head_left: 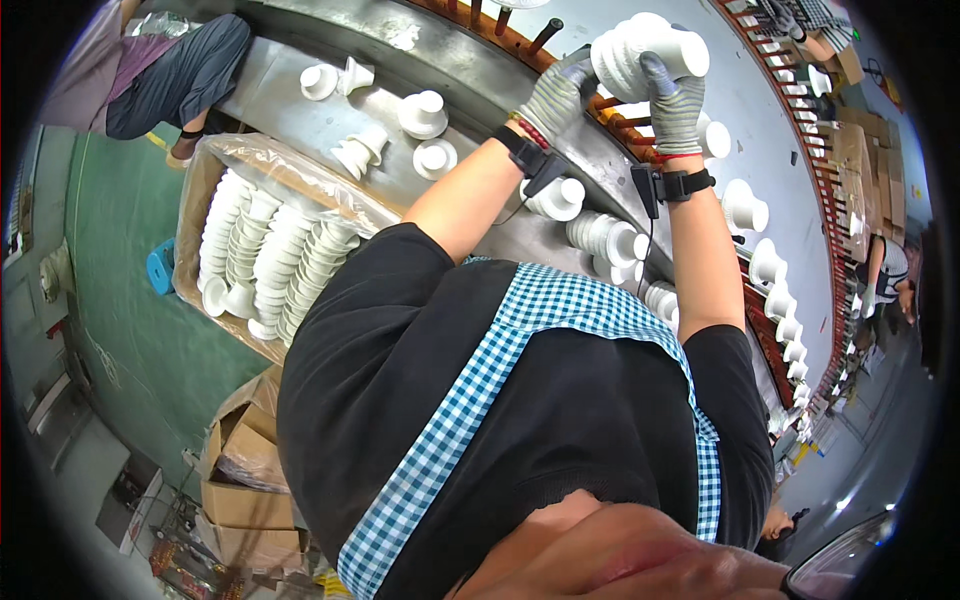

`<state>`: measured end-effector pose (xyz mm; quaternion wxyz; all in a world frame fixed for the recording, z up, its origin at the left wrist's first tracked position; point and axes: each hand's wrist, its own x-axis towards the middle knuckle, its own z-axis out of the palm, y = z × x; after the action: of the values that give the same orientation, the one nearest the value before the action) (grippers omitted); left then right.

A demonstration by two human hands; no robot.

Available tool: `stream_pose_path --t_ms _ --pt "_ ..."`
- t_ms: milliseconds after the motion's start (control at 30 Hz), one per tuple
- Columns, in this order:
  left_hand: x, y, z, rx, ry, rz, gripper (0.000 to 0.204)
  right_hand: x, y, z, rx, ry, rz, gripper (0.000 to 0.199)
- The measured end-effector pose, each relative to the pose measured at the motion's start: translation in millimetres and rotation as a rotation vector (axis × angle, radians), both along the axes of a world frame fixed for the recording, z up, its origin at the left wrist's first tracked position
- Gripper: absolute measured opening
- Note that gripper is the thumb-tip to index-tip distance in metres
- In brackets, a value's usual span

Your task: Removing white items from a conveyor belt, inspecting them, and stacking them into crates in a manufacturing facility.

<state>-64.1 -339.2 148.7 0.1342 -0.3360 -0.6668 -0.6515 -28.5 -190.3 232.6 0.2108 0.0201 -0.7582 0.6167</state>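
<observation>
Up by the peg rail I hold a short stack of white flanged, cup-like pieces [640, 60] between both hands. My left hand [558, 100], in a grey striped glove, is closed against the stack's left end, its fingertips partly hidden. My right hand [676, 112], gloved alike, grips the stack from below, with the thumb up over the front piece. Just below the right hand, another white piece [713, 138] sits at the rail. Several more stacked pieces [606, 238] lie on the metal table under my forearms.
A lined carton [185, 240] full of nested white pieces stands at the left. Loose white pieces [422, 115] are on the metal table [275, 85]. The brown rail with upright pegs [545, 36] curves away to the right, carrying more pieces. Another person [180, 75] sits at the upper left.
</observation>
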Motion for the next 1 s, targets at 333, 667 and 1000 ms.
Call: stream_pose_path --t_ms 333,667,1000 --pt "-21 -11 3 0.783 -0.604 -0.098 0.026 -46 -52 9 0.257 0.074 -0.122 0.068" --pt "-42 -38 27 0.567 -0.835 0.033 0.025 -63 -74 56 -0.637 0.185 -0.025 0.036" --pt "69 -31 80 0.475 -0.652 -0.273 0.011 226 -13 51 -1.226 -0.011 0.236 0.096"
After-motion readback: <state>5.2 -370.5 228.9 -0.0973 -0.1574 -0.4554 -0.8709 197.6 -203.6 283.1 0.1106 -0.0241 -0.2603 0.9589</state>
